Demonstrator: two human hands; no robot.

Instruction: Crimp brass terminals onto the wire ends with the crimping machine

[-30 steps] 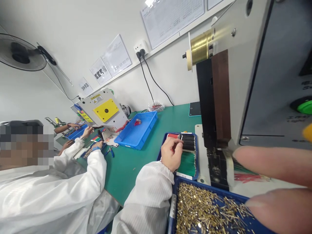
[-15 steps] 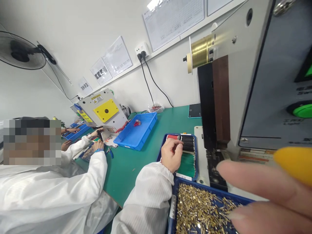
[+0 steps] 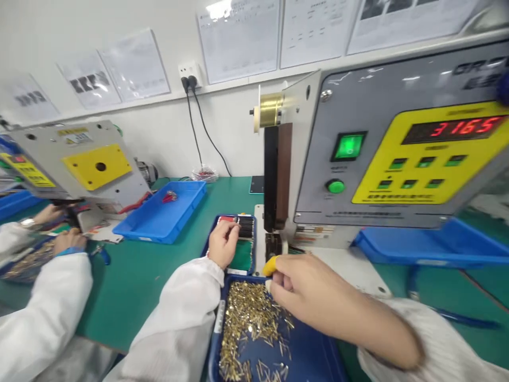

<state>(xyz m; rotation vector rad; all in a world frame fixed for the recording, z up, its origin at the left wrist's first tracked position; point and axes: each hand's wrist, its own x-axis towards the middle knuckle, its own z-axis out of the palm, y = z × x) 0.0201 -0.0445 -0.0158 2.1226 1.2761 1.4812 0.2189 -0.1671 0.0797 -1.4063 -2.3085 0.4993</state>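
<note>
My left hand (image 3: pixel 223 245) is closed, with thumb and fingers pinched together, above a small blue tray (image 3: pixel 253 245) of sorted wires. Black wires (image 3: pixel 246 227) and green wires (image 3: pixel 242 257) lie in that tray, and a bit of red shows behind them. What the pinch holds, if anything, is too small to make out. My right hand (image 3: pixel 308 284) wears a yellow finger cot (image 3: pixel 270 265). Its fingers are curled together near the machine's tooling head (image 3: pixel 273 245), over the rim of a bigger blue tray (image 3: pixel 314 353) of small brass terminals (image 3: pixel 254 313). Anything between those fingertips is hidden.
The grey machine (image 3: pixel 314 201) with a red display rises behind my right hand. Blue bins stand left (image 3: pixel 175 212) and right (image 3: pixel 429 246) on the green table (image 3: pixel 137 289). A co-worker's sleeve (image 3: pixel 59 302) and hands are at another machine (image 3: pixel 95 154) on the left.
The view has swung right, bringing the machine's panel into sight. My right hand, large and close to the camera before, is now over the terminal tray by the machine. My left hand stays at the wires.
</note>
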